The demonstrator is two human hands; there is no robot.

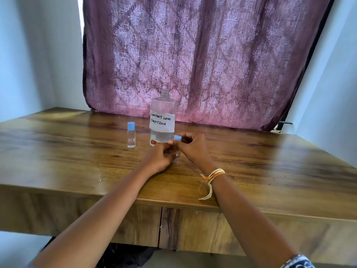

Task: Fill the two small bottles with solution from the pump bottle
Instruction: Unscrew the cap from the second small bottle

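Soft daylight is admitted from 12 o'clock through the purple curtain (208,60), which is lit from behind and glows pink near its hem. A bright sliver is seen at 11 o'clock. Pale glare is spread over the counter (63,144) toward 9 o'clock. Straight edges are bowed by wide-angle distortion, and the corners are slightly softened.

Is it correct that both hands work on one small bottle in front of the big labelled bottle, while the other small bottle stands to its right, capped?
Not quite. In the head view the other small bottle, with its blue cap on, stands to the left of the big labelled bottle, not the right. The rest holds.
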